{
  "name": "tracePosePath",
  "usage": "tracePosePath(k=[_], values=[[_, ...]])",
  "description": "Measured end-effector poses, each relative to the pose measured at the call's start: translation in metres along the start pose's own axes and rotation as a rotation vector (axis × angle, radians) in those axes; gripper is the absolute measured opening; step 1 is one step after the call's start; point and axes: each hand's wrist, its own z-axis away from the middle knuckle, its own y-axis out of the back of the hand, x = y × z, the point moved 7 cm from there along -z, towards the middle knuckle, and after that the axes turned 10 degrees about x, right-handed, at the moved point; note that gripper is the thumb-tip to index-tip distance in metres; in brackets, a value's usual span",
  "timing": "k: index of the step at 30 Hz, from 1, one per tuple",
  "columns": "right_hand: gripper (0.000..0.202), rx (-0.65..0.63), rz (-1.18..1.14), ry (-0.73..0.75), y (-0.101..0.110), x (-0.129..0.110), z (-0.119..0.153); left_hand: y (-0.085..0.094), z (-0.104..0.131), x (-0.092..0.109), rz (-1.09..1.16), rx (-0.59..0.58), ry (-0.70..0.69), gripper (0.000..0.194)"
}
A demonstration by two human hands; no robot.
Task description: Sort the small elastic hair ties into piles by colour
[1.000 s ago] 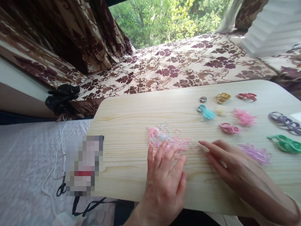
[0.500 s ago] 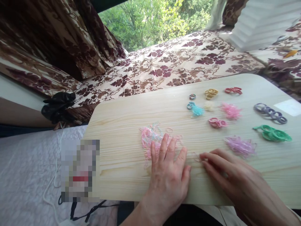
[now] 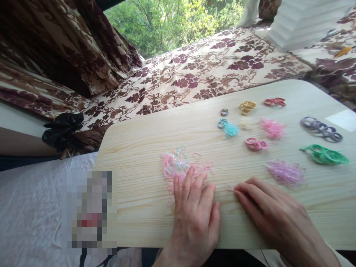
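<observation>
My left hand [image 3: 194, 213] lies with its fingers stretched out at the near side of a loose heap of small elastic bands [image 3: 174, 167], mostly pink with some pale blue. Its fingertips cover part of the heap. To the right, my right hand [image 3: 274, 211] is closed in a pinch low over the table. A thin pale pink elastic band [image 3: 229, 187] sticks out at its fingertips. Beyond that hand lies a sorted pile of purple elastic bands [image 3: 286, 172].
On the light wooden table [image 3: 139, 155] are pink bands [image 3: 272, 128], turquoise bands [image 3: 231, 129], cream bands [image 3: 245, 123], and hair ties in yellow [image 3: 247, 107], red [image 3: 274, 102], rose [image 3: 256, 144], grey-purple [image 3: 321, 129] and green [image 3: 325, 154]. A blurred-out object [image 3: 90, 211] sits at the left edge.
The view has shifted slightly. My left hand has drawn back a little toward the near edge, uncovering more of the heap. My right hand keeps its pinch at nearly the same spot.
</observation>
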Motion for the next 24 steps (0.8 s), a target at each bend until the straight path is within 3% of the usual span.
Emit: tracePosePath(k=[6, 10, 16, 19, 24], values=[[0.024, -0.01, 0.002, -0.019, 0.008, -0.002, 0.005, 0.006, -0.001, -0.002, 0.065, 0.111, 0.006, 0.024], [0.022, 0.04, 0.082, -0.019, 0.034, 0.008, 0.008, 0.007, 0.004, -0.006, 0.108, 0.152, -0.036, 0.025], [0.029, 0.075, 0.301, -0.061, 0.069, 0.042, 0.01, 0.004, 0.009, -0.014, 0.136, 0.168, -0.071, 0.026], [0.033, 0.131, 0.335, -0.119, 0.074, 0.056, 0.011, 0.003, 0.01, -0.014, 0.13, 0.168, -0.081, 0.026], [0.032, 0.109, 0.272, -0.196, 0.069, 0.067, 0.012, 0.003, 0.01, -0.016, 0.136, 0.203, -0.008, 0.023]])
